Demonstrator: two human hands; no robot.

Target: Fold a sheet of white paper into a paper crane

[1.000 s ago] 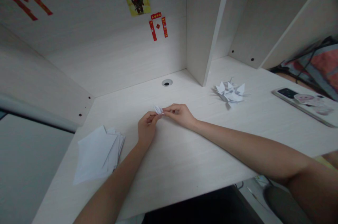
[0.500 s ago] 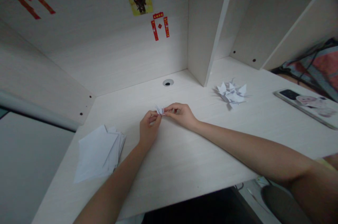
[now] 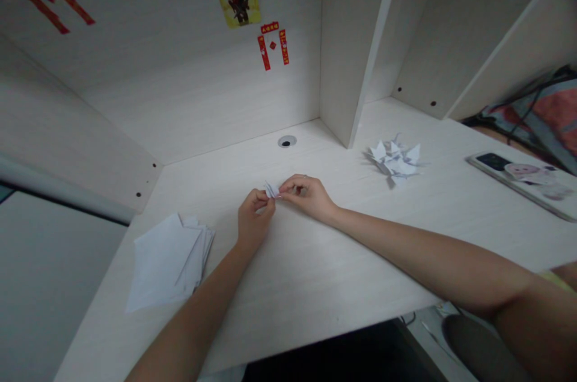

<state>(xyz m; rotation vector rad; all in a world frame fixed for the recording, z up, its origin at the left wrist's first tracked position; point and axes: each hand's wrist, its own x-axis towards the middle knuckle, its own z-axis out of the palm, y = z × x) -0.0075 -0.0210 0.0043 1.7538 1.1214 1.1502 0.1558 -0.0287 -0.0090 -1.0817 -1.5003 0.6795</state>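
Note:
A small folded piece of white paper [image 3: 271,190] is pinched between both hands above the middle of the pale wooden desk [image 3: 315,262]. My left hand [image 3: 253,220] grips it from the left with thumb and fingers closed. From the right, my right hand [image 3: 306,194] pinches the same piece, fingers curled. Most of the paper is hidden by the fingertips.
A stack of flat white paper sheets [image 3: 169,259] lies at the left of the desk. A heap of folded white paper figures [image 3: 395,160] sits at the right near an upright shelf divider [image 3: 351,69]. A phone [image 3: 523,181] lies at the far right. A cable hole [image 3: 286,141] is behind the hands.
The hands stay together on the folded paper, with only slight shifts of the fingers. The view has moved a little.

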